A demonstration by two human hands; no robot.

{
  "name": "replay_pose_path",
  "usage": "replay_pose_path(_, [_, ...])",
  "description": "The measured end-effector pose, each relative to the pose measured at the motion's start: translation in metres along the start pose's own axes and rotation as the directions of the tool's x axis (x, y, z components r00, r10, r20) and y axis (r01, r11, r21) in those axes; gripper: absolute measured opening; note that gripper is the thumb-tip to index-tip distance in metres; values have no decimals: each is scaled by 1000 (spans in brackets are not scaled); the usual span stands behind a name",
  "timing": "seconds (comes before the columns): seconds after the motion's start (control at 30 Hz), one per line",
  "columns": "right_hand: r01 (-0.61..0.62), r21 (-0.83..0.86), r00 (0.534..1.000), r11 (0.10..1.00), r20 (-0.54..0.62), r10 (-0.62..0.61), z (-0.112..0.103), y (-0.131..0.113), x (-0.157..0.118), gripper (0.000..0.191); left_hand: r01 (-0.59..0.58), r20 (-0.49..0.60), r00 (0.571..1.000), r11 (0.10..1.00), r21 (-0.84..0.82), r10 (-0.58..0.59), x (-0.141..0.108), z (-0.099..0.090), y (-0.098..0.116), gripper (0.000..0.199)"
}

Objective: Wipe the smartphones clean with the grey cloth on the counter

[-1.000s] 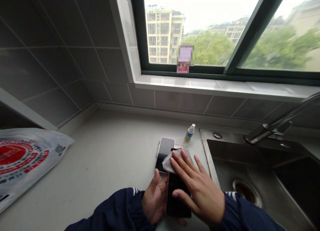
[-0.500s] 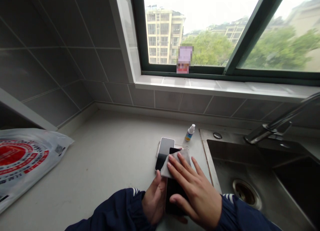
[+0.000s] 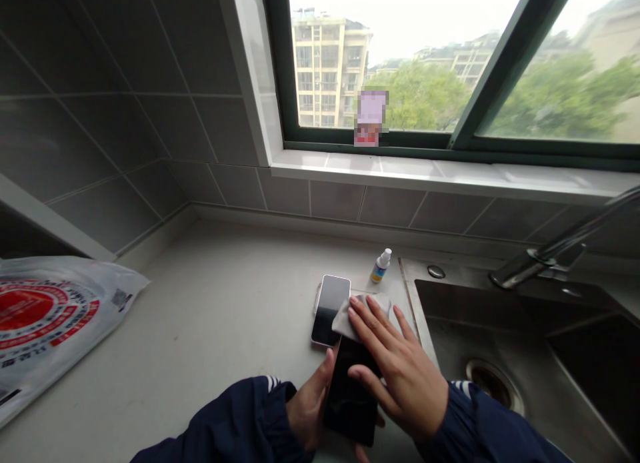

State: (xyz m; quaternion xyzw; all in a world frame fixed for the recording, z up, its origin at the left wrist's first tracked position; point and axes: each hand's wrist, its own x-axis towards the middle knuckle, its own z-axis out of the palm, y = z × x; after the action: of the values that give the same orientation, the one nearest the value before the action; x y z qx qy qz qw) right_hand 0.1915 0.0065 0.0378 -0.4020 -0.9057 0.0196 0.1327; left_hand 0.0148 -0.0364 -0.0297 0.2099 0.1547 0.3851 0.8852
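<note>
I have the black phone [image 3: 350, 399] close to the near edge of the table [image 3: 225, 303], left of the sink [image 3: 407, 283]. My left hand [image 3: 310, 404] is curled round it, thumb along its side. My right hand [image 3: 407, 377] lies almost flat, fingers stretched out, over a pale cloth [image 3: 345, 321] at the phone's far end. Just beyond lies a second phone [image 3: 331, 309]; toward the table's far right corner stands a small bottle [image 3: 381, 268]. A plastic bag [image 3: 65, 316] lies along the left edge.

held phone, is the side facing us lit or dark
Dark where visible: the held phone shows black with no lit display; the cloth and right hand hide the rest.
</note>
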Motion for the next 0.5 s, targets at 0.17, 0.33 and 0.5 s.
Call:
replay_pose_path(0.17, [-55,94,994,994,-85,63,-5,8,-1,58,23,-95,995,989,144,-9,3,9,3,66])
replay_pose_path(0.33, [-86,245,981,966,-148,125,-8,16,-3,46,-51,-4,999,990,132,52,2,12,5,62])
replay_pose_path(0.5, [-120,313,966,942,-180,183,-12,19,-1,40,-32,83,996,998,-56,37,3,6,6,64])
